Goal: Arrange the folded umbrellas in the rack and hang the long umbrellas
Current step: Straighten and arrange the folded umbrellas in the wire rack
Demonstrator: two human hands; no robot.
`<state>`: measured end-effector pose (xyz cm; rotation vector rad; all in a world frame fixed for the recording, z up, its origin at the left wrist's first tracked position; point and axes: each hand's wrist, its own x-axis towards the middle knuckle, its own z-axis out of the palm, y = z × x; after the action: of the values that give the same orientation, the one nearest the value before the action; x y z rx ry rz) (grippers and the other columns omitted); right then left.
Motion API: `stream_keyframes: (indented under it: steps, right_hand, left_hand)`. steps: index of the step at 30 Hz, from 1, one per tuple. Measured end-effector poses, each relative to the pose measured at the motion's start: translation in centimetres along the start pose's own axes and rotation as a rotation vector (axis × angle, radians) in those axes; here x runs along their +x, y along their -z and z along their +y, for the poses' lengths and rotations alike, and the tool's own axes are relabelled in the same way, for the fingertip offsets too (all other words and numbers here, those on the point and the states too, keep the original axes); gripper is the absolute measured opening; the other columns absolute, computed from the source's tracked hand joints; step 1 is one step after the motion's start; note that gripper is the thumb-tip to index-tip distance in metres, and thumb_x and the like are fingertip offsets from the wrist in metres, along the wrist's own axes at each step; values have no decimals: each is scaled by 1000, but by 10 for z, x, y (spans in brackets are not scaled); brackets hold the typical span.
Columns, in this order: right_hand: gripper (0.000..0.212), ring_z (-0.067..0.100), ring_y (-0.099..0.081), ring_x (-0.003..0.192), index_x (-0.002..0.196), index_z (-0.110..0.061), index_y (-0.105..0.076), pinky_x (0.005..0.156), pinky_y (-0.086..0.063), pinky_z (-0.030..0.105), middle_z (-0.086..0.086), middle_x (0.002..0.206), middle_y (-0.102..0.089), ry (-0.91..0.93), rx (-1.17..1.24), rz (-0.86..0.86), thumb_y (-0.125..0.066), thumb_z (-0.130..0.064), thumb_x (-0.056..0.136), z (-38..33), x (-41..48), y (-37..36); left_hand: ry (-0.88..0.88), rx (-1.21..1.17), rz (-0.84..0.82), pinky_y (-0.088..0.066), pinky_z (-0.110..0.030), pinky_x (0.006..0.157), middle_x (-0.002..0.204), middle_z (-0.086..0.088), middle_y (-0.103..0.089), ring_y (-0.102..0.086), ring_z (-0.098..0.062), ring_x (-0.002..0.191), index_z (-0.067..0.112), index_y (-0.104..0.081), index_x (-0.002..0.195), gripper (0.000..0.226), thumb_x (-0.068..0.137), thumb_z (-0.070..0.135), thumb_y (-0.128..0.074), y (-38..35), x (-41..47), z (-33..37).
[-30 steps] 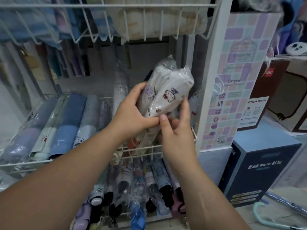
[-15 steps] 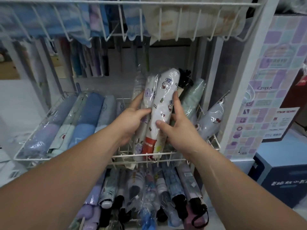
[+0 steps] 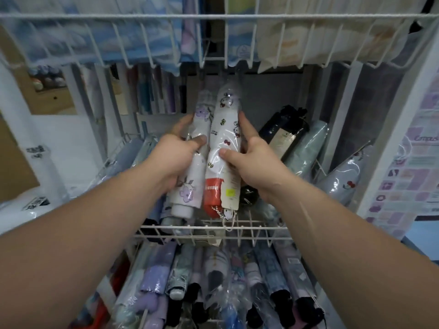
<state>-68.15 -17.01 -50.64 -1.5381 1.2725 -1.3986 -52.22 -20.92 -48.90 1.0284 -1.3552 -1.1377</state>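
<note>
Two folded umbrellas in clear plastic lie side by side, slanted, in the middle white wire rack (image 3: 213, 227). My left hand (image 3: 177, 157) grips the white umbrella with purple flower prints (image 3: 198, 143). Around the white cartoon-cat umbrella with a red handle end and paper tag (image 3: 224, 138), my right hand (image 3: 255, 160) is closed, thumb on top. Pale blue folded umbrellas (image 3: 126, 157) lie to the left in the same rack. To the right lie a black umbrella (image 3: 282, 134) and a mint one (image 3: 306, 148).
An upper wire basket (image 3: 213, 17) with wrapped goods hangs close above my hands. The lower rack (image 3: 213, 281) is packed with several folded umbrellas. A pale umbrella (image 3: 342, 176) leans at the right by the white post (image 3: 399, 129). Cardboard and white bags stand at left.
Both hands have carried the two white umbrellas down and forward into the middle rack, and they now lie flatter between the other umbrellas. The view has shifted left and closer.
</note>
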Motion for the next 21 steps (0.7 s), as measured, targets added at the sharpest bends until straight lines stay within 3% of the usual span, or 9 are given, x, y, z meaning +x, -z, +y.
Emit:
stream_keyframes:
  steps: [4, 8, 9, 12, 15, 17, 21]
  right_hand:
    - [83, 18, -73, 99, 155, -43, -25, 84, -61, 37, 1, 125, -68, -53, -35, -37, -69, -11, 92, -6, 8, -32]
    - [79, 14, -72, 89, 154, -38, -32, 70, -61, 25, -1, 116, -70, -77, -24, -20, -72, -15, 90, -10, 23, -70]
    - [78, 14, -72, 89, 153, -37, -34, 73, -62, 27, -1, 116, -71, -86, -50, -37, -74, -18, 89, -8, 25, -82]
    - [75, 18, -68, 105, 149, -34, -43, 92, -58, 34, 1, 130, -66, -73, -196, -50, -79, -31, 84, 4, 26, -112]
    - [66, 9, -60, 105, 144, -30, -54, 86, -45, 17, -2, 137, -60, -11, -317, 16, -78, -43, 83, 7, 23, -124]
    - [62, 9, -59, 106, 144, -31, -53, 84, -41, 15, -3, 138, -61, -1, -382, 42, -72, -47, 87, 7, 21, -128]
    - [55, 22, -57, 127, 148, -32, -48, 100, -44, 24, 4, 142, -58, -8, -490, 10, -56, -48, 96, 4, 22, -134]
  left_hand:
    - [-65, 256, 132, -56, -34, 92, 143, -4, -58, -68, -21, 111, 38, -44, 147, 60, 96, 18, -66, 50, 0, 9]
    - [-99, 471, 187, -52, -35, 102, 144, -2, -57, -64, -24, 118, 34, -44, 149, 61, 95, 19, -66, 94, 4, 12]
    - [-88, 525, 187, -50, -33, 104, 145, 0, -55, -62, -24, 121, 33, -43, 150, 61, 95, 19, -66, 104, 5, 10]
    - [-35, 838, 97, -53, -29, 88, 150, 0, -49, -66, -30, 109, 35, -38, 152, 61, 96, 29, -62, 126, 6, -2]
    - [-34, 1075, -31, -45, -38, 108, 154, -13, -45, -51, -36, 132, 36, -31, 155, 62, 96, 38, -50, 137, 5, -17]
    - [-86, 1190, -13, -44, -46, 108, 144, -21, -50, -49, -42, 130, 36, -35, 152, 61, 92, 41, -44, 140, 4, -21]
    - [-213, 1232, 44, -47, -50, 103, 130, -14, -59, -52, -40, 122, 40, -54, 138, 60, 81, 51, -37, 141, 3, -20]
